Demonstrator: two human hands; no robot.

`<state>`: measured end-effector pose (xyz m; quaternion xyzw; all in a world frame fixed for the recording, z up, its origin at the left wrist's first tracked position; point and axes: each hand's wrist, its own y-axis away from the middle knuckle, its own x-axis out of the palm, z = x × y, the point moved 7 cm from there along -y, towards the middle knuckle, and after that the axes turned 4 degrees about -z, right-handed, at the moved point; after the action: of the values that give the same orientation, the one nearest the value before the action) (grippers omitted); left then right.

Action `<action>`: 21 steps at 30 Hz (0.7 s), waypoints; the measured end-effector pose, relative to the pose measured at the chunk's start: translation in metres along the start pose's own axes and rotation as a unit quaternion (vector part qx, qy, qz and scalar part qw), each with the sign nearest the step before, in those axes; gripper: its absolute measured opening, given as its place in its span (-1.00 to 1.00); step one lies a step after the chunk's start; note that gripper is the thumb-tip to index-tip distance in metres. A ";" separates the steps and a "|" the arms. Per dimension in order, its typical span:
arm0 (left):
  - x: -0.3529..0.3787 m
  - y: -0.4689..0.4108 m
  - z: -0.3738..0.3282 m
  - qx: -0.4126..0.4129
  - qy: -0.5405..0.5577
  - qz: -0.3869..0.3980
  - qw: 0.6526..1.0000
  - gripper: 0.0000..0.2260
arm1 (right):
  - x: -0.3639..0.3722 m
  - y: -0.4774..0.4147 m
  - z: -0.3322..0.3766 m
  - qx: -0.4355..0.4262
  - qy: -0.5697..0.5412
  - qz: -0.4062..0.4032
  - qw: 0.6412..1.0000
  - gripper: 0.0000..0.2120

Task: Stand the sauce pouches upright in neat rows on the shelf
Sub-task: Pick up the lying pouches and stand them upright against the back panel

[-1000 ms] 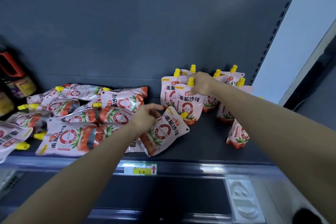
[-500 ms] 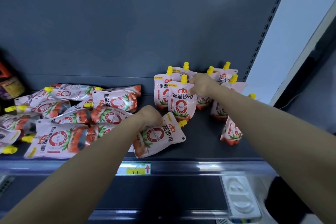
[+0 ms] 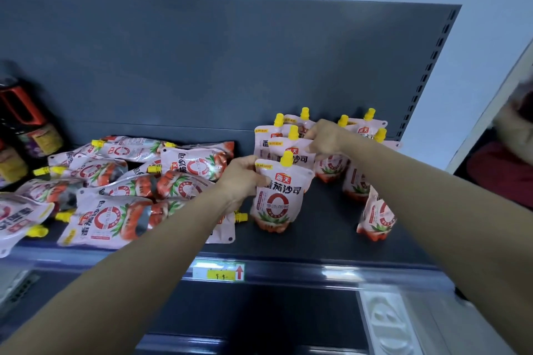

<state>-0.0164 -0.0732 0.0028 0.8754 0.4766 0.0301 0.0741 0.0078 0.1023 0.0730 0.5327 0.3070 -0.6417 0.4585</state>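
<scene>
as the head camera shows, the left hand curls round the upper left edge of the front pouch, which stands upright on the shelf. right hand pinches the top of the pouch behind, also upright. a heap of flat pouches lies to the left; 1 leaning pouch stands near the right front.

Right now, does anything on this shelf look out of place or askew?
Yes. The tomato sauce pouches at left lie flat in an overlapping heap, spouts pointing different ways. At far right, the frontmost pouch leans askew.
</scene>
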 end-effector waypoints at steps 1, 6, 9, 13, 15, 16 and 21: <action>0.002 0.001 -0.002 0.005 -0.010 0.003 1.000 -0.75 | -0.001 0.002 0.000 -0.002 -0.011 0.001 1.000 -0.65; 0.005 0.007 -0.012 0.035 -0.079 0.009 0.996 -0.79 | -0.006 0.012 0.001 -0.008 -0.050 -0.002 0.999 -0.83; 0.011 0.012 -0.007 0.040 -0.054 -0.007 0.998 -0.79 | -0.007 0.016 0.003 -0.007 -0.055 -0.012 0.998 -0.68; 0.020 0.017 -0.004 0.027 -0.033 0.000 0.999 -0.82 | -0.011 0.019 0.004 -0.010 -0.063 -0.023 0.998 -0.68; 0.024 0.021 -0.008 0.011 -0.059 0.028 0.998 -0.80 | -0.017 0.019 0.006 -0.019 -0.073 -0.044 0.996 -0.69; 0.023 0.023 -0.013 0.011 -0.079 0.036 0.996 -0.77 | -0.021 0.020 0.008 -0.027 -0.078 -0.056 0.995 -0.70; 0.001 0.037 -0.054 0.095 -0.151 -0.008 0.984 -0.73 | -0.041 0.028 0.028 -0.088 -0.108 -0.135 0.981 -0.75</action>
<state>0.0081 -0.0871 0.0621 0.8694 0.4673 -0.1482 0.0616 0.0227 0.0775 0.1215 0.3714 0.3805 -0.7216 0.4433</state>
